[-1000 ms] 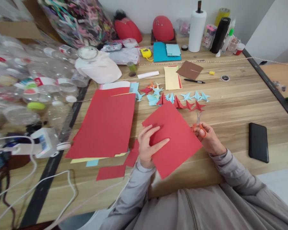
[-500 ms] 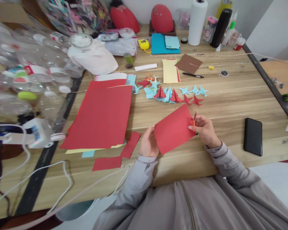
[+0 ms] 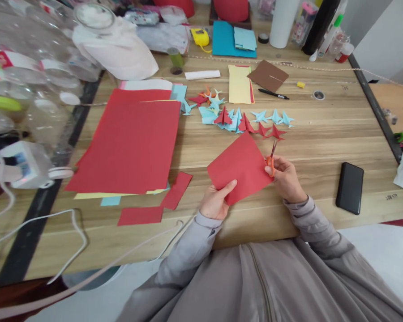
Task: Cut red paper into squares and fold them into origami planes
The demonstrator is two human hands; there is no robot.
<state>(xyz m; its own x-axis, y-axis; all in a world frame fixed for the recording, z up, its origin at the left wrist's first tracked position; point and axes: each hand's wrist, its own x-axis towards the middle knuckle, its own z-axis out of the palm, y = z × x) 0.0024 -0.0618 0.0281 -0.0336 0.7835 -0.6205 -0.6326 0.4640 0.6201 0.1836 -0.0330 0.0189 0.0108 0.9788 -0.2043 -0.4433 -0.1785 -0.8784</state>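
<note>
Above the table's near side, my left hand [image 3: 216, 199] grips the lower left part of a red sheet of paper [image 3: 240, 166], thumb on top and fingers hidden underneath. My right hand [image 3: 286, 179] is closed on small orange-handled scissors [image 3: 270, 164], their blades pointing away from me and up. The scissors are at the sheet's right edge; whether they touch it I cannot tell. Just beyond the sheet lie folded red paper cranes [image 3: 245, 123] and light-blue paper cranes [image 3: 276, 117]. Left of my left hand are two red paper strips [image 3: 177, 191].
A stack of large red sheets [image 3: 130, 143] covers the left side. A black phone [image 3: 349, 188] lies at the right. Farther back are yellow paper slips [image 3: 238, 85], a brown square [image 3: 269, 76], a pen [image 3: 273, 94] and a tape measure [image 3: 200, 37]. Plastic bottles [image 3: 36, 67] crowd the far left.
My left thumb has come over the top of the red sheet. The scissors have turned so their orange handles show more. The view has tilted downward.
</note>
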